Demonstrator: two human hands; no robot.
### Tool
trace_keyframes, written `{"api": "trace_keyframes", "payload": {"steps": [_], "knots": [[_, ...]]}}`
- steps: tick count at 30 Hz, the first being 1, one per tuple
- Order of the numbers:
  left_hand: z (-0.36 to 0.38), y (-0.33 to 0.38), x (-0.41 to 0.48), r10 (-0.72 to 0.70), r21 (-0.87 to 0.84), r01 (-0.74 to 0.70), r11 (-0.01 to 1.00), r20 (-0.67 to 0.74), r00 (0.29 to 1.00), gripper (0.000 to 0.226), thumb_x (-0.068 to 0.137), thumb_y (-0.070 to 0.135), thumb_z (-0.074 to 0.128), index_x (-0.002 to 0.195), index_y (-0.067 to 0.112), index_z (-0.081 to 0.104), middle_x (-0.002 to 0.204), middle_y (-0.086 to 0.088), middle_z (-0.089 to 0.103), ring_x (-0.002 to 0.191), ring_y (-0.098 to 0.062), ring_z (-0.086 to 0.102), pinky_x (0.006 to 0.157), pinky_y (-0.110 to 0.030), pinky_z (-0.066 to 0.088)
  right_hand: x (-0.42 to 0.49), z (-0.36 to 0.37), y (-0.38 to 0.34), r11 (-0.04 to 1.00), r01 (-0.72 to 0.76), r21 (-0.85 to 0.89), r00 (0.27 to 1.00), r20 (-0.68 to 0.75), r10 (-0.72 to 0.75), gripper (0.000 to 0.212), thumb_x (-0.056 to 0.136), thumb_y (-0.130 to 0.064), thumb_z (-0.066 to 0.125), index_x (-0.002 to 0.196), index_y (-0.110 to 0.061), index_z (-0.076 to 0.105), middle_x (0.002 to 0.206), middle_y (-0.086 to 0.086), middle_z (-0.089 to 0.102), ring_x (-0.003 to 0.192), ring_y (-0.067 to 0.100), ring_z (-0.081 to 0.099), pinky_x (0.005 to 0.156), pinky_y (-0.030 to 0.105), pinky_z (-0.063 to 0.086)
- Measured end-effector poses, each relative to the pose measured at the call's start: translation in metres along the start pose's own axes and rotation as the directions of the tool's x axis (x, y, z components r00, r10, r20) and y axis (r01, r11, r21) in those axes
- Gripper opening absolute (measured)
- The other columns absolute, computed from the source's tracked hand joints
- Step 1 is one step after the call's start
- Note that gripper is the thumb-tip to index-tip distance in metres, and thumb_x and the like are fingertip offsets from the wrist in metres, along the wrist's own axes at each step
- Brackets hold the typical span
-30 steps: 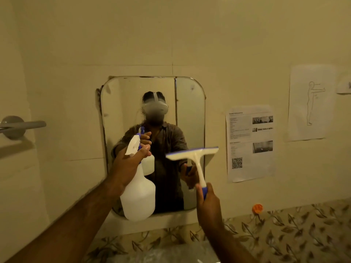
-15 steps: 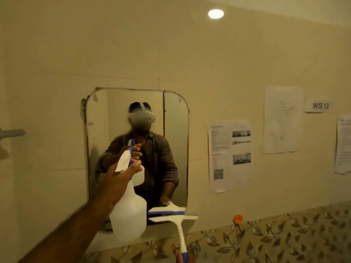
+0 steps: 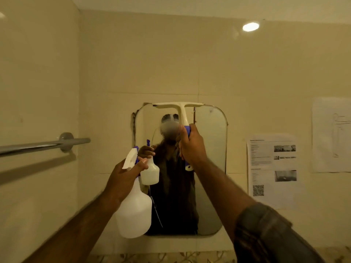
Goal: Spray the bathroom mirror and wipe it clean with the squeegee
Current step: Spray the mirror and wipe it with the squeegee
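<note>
A rounded rectangular mirror (image 3: 210,168) hangs on the beige tiled wall straight ahead. My right hand (image 3: 191,147) grips the blue handle of a white squeegee (image 3: 180,109), whose blade lies level along the mirror's top edge. My left hand (image 3: 123,177) holds a white spray bottle (image 3: 133,213) by its neck, in front of the mirror's lower left part, nozzle pointing up and left. The mirror reflects a person with both tools.
A metal towel bar (image 3: 43,144) sticks out from the left wall at hand height. Printed sheets (image 3: 272,169) are taped to the wall right of the mirror, another sheet (image 3: 331,133) further right. A patterned tile band (image 3: 171,257) runs below the mirror.
My right hand has lifted the squeegee from below the mirror's bottom edge up to its top edge. The view has tilted up and shifted. The spray bottle stays in my left hand.
</note>
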State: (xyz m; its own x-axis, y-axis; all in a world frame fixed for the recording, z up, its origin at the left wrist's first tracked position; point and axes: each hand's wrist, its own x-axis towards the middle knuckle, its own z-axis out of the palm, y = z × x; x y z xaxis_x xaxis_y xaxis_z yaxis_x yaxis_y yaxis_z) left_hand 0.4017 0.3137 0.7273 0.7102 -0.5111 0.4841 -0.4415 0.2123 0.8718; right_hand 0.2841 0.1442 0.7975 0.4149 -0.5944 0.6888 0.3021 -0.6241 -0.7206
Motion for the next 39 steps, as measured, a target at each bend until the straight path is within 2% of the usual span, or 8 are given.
{"api": "trace_keyframes", "payload": {"steps": [6, 17, 22, 27, 30, 33, 36, 39], "knots": [[-0.017, -0.006, 0.007, -0.013, 0.016, 0.014, 1.0, -0.062, 0.998, 0.064, 0.082, 0.049, 0.064, 0.132, 0.009, 0.055, 0.122, -0.018, 0.063, 0.112, -0.035, 0.058, 0.099, -0.052, 0.048, 0.003, 0.016, 0.023, 0.995, 0.005, -0.102, 0.998, -0.067, -0.012, 0.041, 0.103, -0.046, 0.048, 0.129, -0.014, 0.05, 0.1, 0.014, 0.068, 0.082, 0.025, 0.07, 0.075, 0.043, 0.064], [-0.018, -0.031, 0.004, -0.028, 0.032, 0.029, 0.999, -0.046, 0.999, 0.045, 0.084, 0.051, 0.06, 0.113, 0.017, 0.065, 0.11, -0.011, 0.068, 0.107, -0.029, 0.061, 0.095, -0.044, 0.047, -0.158, 0.033, 0.169, 0.914, -0.273, -0.299, 0.962, -0.07, 0.264, 0.054, 0.099, -0.053, 0.047, 0.149, -0.041, 0.033, 0.084, -0.002, 0.069, 0.071, 0.01, 0.069, 0.062, 0.027, 0.059], [-0.015, -0.038, 0.001, -0.019, 0.046, 0.021, 0.999, -0.027, 0.999, 0.031, 0.088, 0.045, 0.059, 0.105, 0.019, 0.066, 0.106, -0.012, 0.069, 0.104, -0.029, 0.062, 0.094, -0.044, 0.047, -0.252, 0.037, 0.216, 0.755, -0.475, -0.452, 0.852, -0.024, 0.522, 0.026, 0.097, -0.047, 0.058, 0.103, -0.021, 0.057, 0.072, -0.004, 0.06, 0.073, 0.015, 0.064, 0.075, 0.033, 0.054], [-0.012, -0.041, -0.006, -0.051, 0.041, 0.053, 0.998, -0.045, 0.998, 0.025, 0.087, 0.045, 0.06, 0.104, 0.027, 0.061, 0.101, -0.007, 0.066, 0.094, -0.023, 0.059, 0.088, -0.043, 0.046, -0.285, 0.028, 0.226, 0.612, -0.707, -0.354, 0.644, 0.035, 0.764, 0.048, 0.107, -0.038, 0.044, 0.148, -0.013, 0.04, 0.147, 0.012, 0.054, 0.135, 0.022, 0.052, 0.099, 0.02, 0.038], [-0.017, -0.042, -0.009, -0.043, 0.038, 0.046, 0.998, -0.07, 0.997, 0.01, 0.087, 0.044, 0.061, 0.083, 0.036, 0.065, 0.084, 0.008, 0.068, 0.087, -0.014, 0.059, 0.091, -0.044, 0.046, -0.277, 0.034, 0.199, 0.656, -0.602, -0.456, 0.726, 0.029, 0.687, 0.034, 0.1, -0.042, 0.056, 0.124, -0.018, 0.057, 0.108, 0.006, 0.069, 0.107, 0.022, 0.065, 0.087, 0.023, 0.044], [-0.025, -0.036, -0.012, -0.04, 0.033, 0.042, 0.999, -0.063, 0.997, 0.026, 0.077, 0.056, 0.064, 0.091, 0.034, 0.068, 0.1, -0.004, 0.072, 0.102, -0.026, 0.062, 0.099, -0.047, 0.045, -0.233, 0.037, 0.143, 0.842, -0.423, -0.336, 0.891, 0.015, 0.454, 0.041, 0.091, -0.062, 0.048, 0.1, -0.023, 0.058, 0.075, -0.003, 0.061, 0.067, 0.009, 0.06, 0.067, 0.028, 0.05], [-0.032, -0.029, -0.013, -0.024, 0.022, 0.026, 0.999, -0.069, 0.997, 0.022, 0.075, 0.056, 0.063, 0.082, 0.036, 0.067, 0.106, -0.012, 0.07, 0.106, -0.03, 0.061, 0.092, -0.042, 0.045, -0.144, 0.045, 0.084, 0.968, -0.225, -0.113, 0.97, 0.069, 0.233, 0.053, 0.09, -0.069, 0.039, 0.119, -0.028, 0.056, 0.088, 0.0, 0.068, 0.068, 0.006, 0.064, 0.06, 0.022, 0.055], [-0.039, -0.024, -0.01, -0.009, 0.006, 0.009, 1.0, -0.067, 0.998, 0.025, 0.077, 0.053, 0.064, 0.091, 0.032, 0.066, 0.108, -0.011, 0.069, 0.107, -0.028, 0.06, 0.088, -0.039, 0.042, -0.062, 0.06, 0.036, 0.986, -0.025, -0.162, 0.999, 0.025, 0.03, 0.046, 0.101, -0.054, 0.04, 0.136, -0.024, 0.046, 0.115, 0.009, 0.065, 0.098, 0.022, 0.07, 0.082, 0.039, 0.062]]}}
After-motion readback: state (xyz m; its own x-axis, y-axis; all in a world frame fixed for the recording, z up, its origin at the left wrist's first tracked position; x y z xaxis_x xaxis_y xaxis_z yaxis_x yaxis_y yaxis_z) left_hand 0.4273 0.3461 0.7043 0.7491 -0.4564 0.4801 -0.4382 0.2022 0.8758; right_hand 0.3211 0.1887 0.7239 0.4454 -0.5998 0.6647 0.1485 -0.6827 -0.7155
